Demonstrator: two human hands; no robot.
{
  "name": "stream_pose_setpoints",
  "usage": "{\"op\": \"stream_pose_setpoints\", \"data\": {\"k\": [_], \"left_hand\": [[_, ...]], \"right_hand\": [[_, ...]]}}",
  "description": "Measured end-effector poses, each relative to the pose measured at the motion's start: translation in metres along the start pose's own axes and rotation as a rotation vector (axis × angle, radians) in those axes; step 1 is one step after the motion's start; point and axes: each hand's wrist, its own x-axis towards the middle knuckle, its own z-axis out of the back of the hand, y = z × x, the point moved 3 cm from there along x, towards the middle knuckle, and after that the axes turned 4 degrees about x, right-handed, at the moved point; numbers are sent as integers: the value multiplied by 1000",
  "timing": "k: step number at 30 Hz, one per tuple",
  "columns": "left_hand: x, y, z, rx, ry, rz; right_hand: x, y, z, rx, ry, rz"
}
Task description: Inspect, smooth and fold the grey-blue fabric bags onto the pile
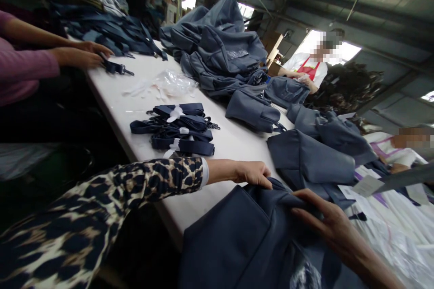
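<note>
A dark navy fabric bag (237, 235) lies at the near edge of the white table (115, 99). My left hand (252, 174), in a leopard-print sleeve, grips the bag's top edge with closed fingers. My right hand (325, 221) pinches the bunched fabric at the bag's upper right. Just beyond my left arm lies a bundle of folded navy straps (179, 131) with white ties.
More navy bags (315, 158) lie to the right, and a tall heap of them (220, 49) is at the table's far end. Clear plastic wrap (169, 83) sits mid-table. A person in a pink sleeve handles a strap (115, 67) at left. Two other people work at right.
</note>
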Motion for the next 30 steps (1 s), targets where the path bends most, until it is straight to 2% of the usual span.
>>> {"op": "stream_pose_setpoints", "data": {"k": [2, 6, 8, 10, 12, 17, 20, 22, 25, 28, 30], "left_hand": [[2, 2, 3, 75, -57, -46], [8, 14, 8, 87, -93, -89], [10, 23, 9, 72, -89, -95], [12, 33, 12, 57, -84, -84], [10, 39, 15, 49, -79, -62], [-19, 35, 22, 95, -136, 89], [-44, 31, 19, 154, -150, 206], [-55, 33, 14, 100, -139, 217], [-60, 42, 7, -109, -102, 147], [-60, 54, 5, -282, -93, 114], [-61, 59, 5, -357, -102, 105]], "right_hand": [[15, -12, -3, 22, -12, -32], [49, -30, -15, 78, -66, 40], [62, -38, -25, 170, 23, -6], [70, -43, -36, 285, 171, -96], [73, -45, -43, 344, 238, -140], [72, -53, -45, 329, 47, -79], [75, -59, -45, 292, 55, -80], [79, -60, -46, 245, 144, -83], [87, -54, -50, 165, 260, -25], [90, -48, -55, 92, 251, -7], [87, -45, -57, 77, 178, 0]]}}
